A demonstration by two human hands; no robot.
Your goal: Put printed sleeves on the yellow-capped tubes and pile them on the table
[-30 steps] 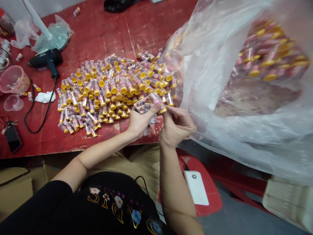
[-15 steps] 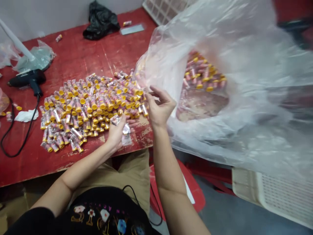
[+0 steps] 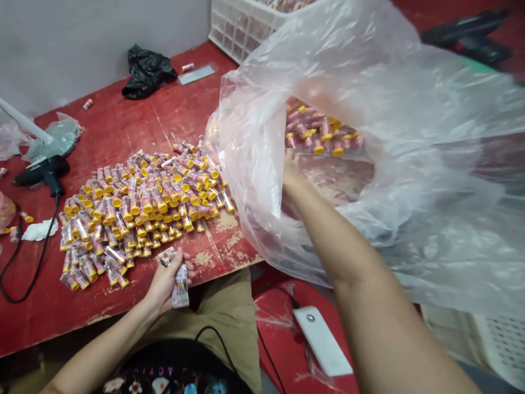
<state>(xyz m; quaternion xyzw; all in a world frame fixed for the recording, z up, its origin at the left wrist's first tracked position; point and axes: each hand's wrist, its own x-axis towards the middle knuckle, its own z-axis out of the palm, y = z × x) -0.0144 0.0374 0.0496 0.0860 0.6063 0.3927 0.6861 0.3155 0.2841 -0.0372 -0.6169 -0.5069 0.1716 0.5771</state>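
My left hand (image 3: 164, 283) is closed around some printed clear plastic sleeves (image 3: 180, 288) just above the table's front edge. My right hand (image 3: 292, 174) reaches into the mouth of a large clear plastic bag (image 3: 254, 148). Its fingers are mostly hidden behind the bag's fold, close to several small pink tubes with yellow caps (image 3: 324, 131) lying inside. To the left, a big heap of similar wrapped tubes (image 3: 143, 200) covers the middle of the red table (image 3: 159, 120).
A black heat gun (image 3: 43, 171) with a cord lies at the left, and another dark gun-shaped tool (image 3: 467, 35) at the far right. At the back are a crumpled black bag (image 3: 147, 71) and a white crate (image 3: 241, 27). A white power bank (image 3: 322, 339) rests on a red stool (image 3: 279, 312).
My right hand has moved from beside the heap into the bag's opening. My left hand has drawn back from the heap toward me, holding the plastic sleeves. The view has shifted right.
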